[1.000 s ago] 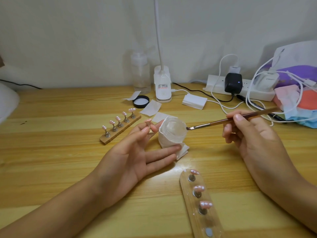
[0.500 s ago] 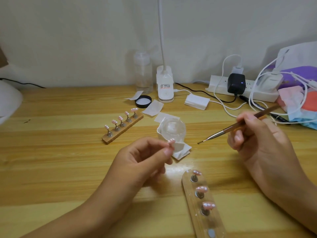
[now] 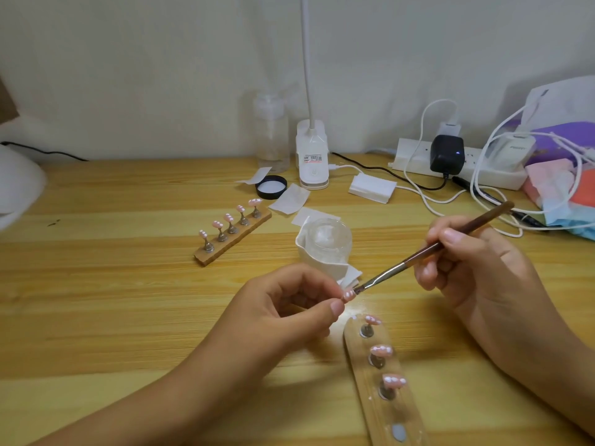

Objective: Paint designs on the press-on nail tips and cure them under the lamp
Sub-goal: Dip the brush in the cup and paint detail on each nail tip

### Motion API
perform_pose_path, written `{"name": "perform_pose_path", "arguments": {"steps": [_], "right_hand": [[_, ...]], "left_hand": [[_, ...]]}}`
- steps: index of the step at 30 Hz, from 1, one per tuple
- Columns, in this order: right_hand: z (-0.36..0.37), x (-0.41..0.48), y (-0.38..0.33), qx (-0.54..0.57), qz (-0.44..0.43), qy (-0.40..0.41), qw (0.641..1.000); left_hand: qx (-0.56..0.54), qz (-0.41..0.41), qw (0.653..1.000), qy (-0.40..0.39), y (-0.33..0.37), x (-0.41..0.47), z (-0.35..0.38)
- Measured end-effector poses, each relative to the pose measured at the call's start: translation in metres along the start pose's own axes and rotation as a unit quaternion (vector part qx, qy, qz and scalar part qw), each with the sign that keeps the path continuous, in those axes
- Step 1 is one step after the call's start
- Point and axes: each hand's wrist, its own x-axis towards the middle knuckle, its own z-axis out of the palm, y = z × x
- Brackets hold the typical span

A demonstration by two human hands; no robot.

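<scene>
My left hand [image 3: 286, 313] pinches a pink nail tip [image 3: 348, 295] with white dots between thumb and fingers, above the table. My right hand [image 3: 473, 268] grips a brown-handled brush [image 3: 434, 247]; its bristle end touches the held tip. Below them lies a wooden holder strip [image 3: 384, 410] with three pink dotted tips on metal stands and one bare magnet. A second wooden strip [image 3: 233, 239] with several dotted tips stands farther back to the left. A clear glass jar [image 3: 326, 243] wrapped in white paper stands just behind my hands.
At the back stand a white lamp base [image 3: 311, 159], a clear bottle [image 3: 272, 136], a black lid [image 3: 271, 187], paper wipes [image 3: 289, 199] and a white block [image 3: 372, 187]. A power strip [image 3: 457, 164] with plugs, cables and a pile of bags fill the right. A white rounded object [image 3: 17, 185] sits at the left edge.
My left hand left the jar, curled and brought the nail tip toward me. My right hand lowered the brush from the jar's rim until its tip met the nail.
</scene>
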Motion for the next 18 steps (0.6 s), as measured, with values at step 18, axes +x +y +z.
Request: {"name": "perform_pose_path", "arguments": {"steps": [18], "right_hand": [[-0.0050,-0.0023,0.0007,-0.084,-0.039,-0.038,0.995]], "left_hand": [[0.021,-0.006,1.000,0.002,-0.0006,-0.0004,-0.0013]]}}
